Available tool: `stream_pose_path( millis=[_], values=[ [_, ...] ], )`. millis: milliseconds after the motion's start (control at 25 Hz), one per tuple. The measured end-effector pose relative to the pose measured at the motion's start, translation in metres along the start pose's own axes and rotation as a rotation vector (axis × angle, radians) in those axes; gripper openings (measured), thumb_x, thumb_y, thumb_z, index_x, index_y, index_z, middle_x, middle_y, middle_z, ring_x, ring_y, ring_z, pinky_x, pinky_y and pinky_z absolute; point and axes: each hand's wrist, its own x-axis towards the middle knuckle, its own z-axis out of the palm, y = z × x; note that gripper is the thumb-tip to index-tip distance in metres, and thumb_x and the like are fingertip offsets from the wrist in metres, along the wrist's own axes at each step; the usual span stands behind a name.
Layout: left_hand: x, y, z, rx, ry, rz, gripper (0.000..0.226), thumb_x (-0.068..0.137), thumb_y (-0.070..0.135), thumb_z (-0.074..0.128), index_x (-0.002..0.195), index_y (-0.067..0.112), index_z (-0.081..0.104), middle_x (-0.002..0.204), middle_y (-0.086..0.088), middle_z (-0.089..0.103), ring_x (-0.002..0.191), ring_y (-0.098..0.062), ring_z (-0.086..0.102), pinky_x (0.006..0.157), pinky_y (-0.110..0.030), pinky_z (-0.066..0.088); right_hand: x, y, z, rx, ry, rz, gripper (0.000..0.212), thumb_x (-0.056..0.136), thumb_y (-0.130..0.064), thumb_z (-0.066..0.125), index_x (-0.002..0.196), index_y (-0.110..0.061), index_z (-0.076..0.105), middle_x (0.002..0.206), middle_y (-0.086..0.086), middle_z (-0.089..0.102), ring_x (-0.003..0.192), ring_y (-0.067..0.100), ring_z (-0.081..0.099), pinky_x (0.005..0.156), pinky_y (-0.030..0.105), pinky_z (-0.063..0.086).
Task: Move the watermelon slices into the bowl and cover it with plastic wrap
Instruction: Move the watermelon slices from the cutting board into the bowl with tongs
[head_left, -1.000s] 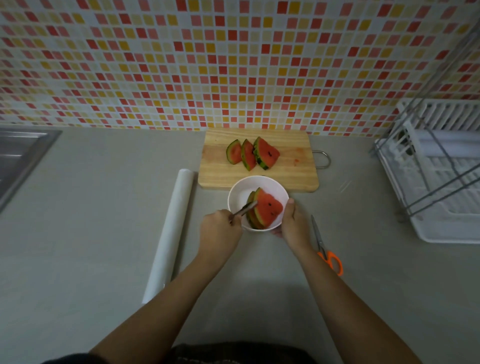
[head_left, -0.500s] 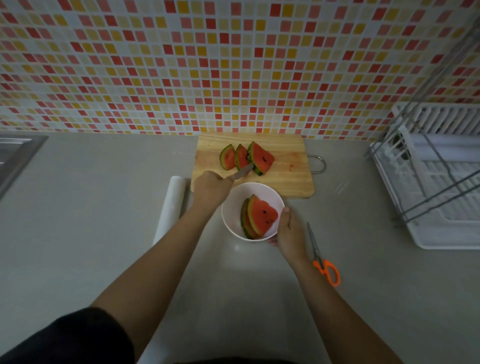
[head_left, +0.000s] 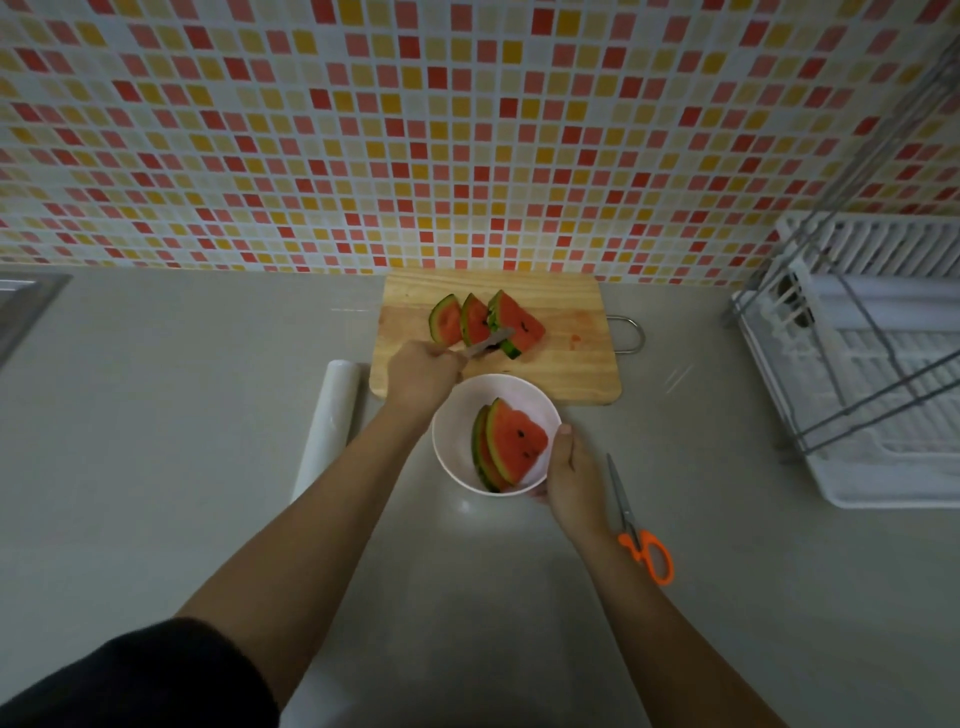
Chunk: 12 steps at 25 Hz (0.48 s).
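A mosaic-tiled wall backs the grey desk. Three watermelon slices lie on the cutting board, and others stand in the white bowl. The right hand grips the bowl's rim. The left hand, its fingers curled round tongs, has moved from the bowl to the board's slices.

tally, head view. 3 watermelon slices on the cutting board. 2 more slices showing in the bowl; total showing 5. 1 bowl, 1 cutting board, 1 plastic wrap roll, 1 pair of scissors, 1 metal utensil, 1 dish rack, 1 sink corner. 2 hands: left hand, right hand.
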Motion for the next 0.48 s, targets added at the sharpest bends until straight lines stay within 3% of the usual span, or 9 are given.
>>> stream_pose_path(
  millis=[120, 280, 400, 480],
  values=[
    [-0.043, -0.023, -0.024, -0.095, 0.004, -0.001, 0.03, 0.079, 0.027, 0.068, 0.05, 0.02, 0.065, 0.053, 0.003, 0.062, 0.052, -0.015, 0.049, 0.056, -0.029, 0.039, -0.001, 0.0, 0.0, -0.008, -0.003, -0.031, 0.041, 0.099, -0.044, 0.027, 0.075, -0.03, 0.058, 0.076, -0.001, 0.064, 0.071, 0.019, 0.065, 0.063, 0.043, 0.059],
    [-0.101, -0.05, -0.046, -0.02, -0.052, 0.047, 0.03, 0.081, 0.036, 0.066, 0.055, 0.022, 0.068, 0.04, 0.011, 0.055, 0.035, -0.002, 0.041, 0.048, -0.024, 0.034, -0.001, 0.001, -0.001, -0.027, -0.027, -0.051, 0.047, 0.098, -0.048, 0.024, 0.081, -0.026, 0.062, 0.084, 0.011, 0.069, 0.075, 0.026, 0.067, 0.053, 0.034, 0.055],
    [-0.114, -0.053, -0.043, 0.082, -0.064, 0.076, 0.033, 0.084, 0.033, 0.065, 0.055, 0.018, 0.069, 0.043, 0.009, 0.058, 0.043, -0.003, 0.05, 0.048, -0.023, 0.035, -0.001, 0.002, -0.001, -0.042, -0.05, -0.024, 0.049, 0.097, -0.052, 0.022, 0.1, -0.023, 0.062, 0.088, 0.011, 0.068, 0.077, 0.025, 0.068, 0.043, 0.024, 0.05],
    [-0.111, -0.046, -0.035, 0.196, -0.095, 0.085, 0.032, 0.086, 0.03, 0.064, 0.064, 0.009, 0.072, 0.056, -0.001, 0.064, 0.057, -0.017, 0.057, 0.053, -0.025, 0.039, -0.001, 0.0, 0.0, -0.052, -0.054, -0.031, 0.049, 0.097, -0.051, 0.021, 0.099, -0.022, 0.06, 0.089, 0.012, 0.068, 0.076, 0.026, 0.068, 0.044, 0.025, 0.051]
  ],
)
